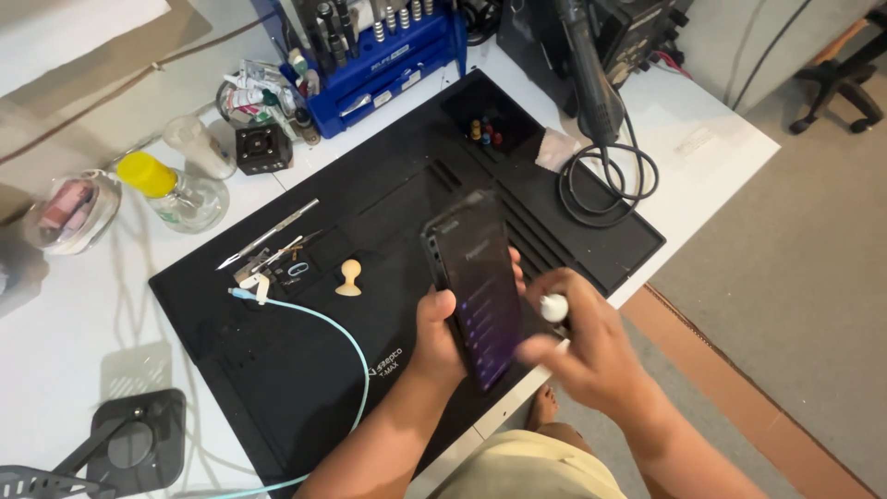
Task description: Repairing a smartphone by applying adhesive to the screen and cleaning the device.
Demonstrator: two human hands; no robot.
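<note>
Two bare hands work just above the near edge of a black work mat [305, 370]. The left hand [442, 337] is wrapped around the lower part of a dark smartphone [473, 286], thumb on its left edge, fingertips showing at the right edge; the phone stands tilted over the mat, its glossy face turned to the camera. The right hand [587, 356], somewhat blurred, sits just to the right of the phone with its fingers curled around a small white-tipped tool [554, 308] (what kind of tool, I cannot tell), the tip close beside the phone's right edge.

Farther left on the mat lies a light-blue cable [346, 342], a small beige suction cup [349, 277], and metal tweezers [268, 234]. Off the mat to the left stands a yellow-capped bottle [176, 192] beside a clear jar [74, 211]. At the mat's far corner a recess holds small coloured bits [485, 132]. Beyond it stand a blue tool rack [383, 65] and, to the right, a black coiled cord [605, 180] on the white table [711, 139].
</note>
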